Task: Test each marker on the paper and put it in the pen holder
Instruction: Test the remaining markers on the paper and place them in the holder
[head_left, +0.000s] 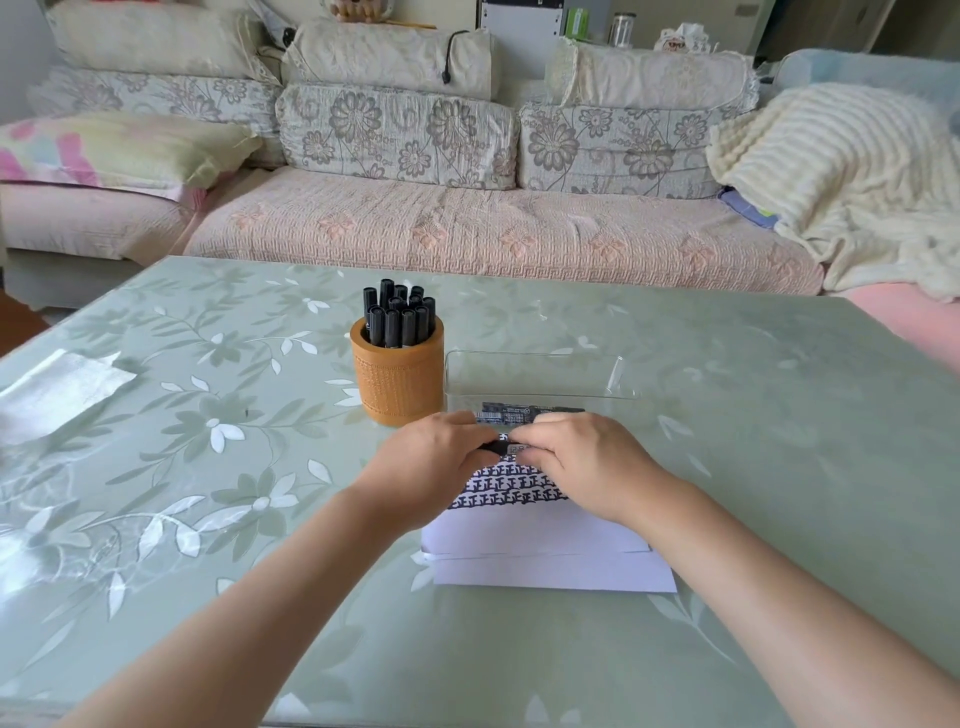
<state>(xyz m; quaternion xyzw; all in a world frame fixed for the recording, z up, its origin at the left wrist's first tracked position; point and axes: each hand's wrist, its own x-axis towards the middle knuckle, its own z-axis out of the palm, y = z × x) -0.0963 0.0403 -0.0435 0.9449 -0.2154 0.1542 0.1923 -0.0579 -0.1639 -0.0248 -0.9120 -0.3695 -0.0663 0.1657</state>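
Head view, centre of the frame. The person's left grip (431, 460) and right grip (576, 462) meet just above the far edge of the paper (535, 535), each with fingers curled round one end of a single black marker (501, 447), which lies roughly level between them, left to right. Only a short middle length of the marker shows; whether its cap is on or off cannot be told. The paper lies flat on the worktop (260, 415) below the grips, one white sheet overlapping another, with rows of dark test marks (511, 486) along its far part. Just beyond the grips stands a clear tray (535, 354) with one labelled spare marker (530, 413) lying on its floor near the front wall. Left of the tray, close beside it, the orange-brown round holder (397, 379) stands upright, filled with a bundle of black markers (397, 317), caps up. A crinkled silvery sheet (57, 395) lies at the worktop's left edge. A floral sofa (467, 223) fills the upper frame, with a cream blanket (841, 171) at upper right.
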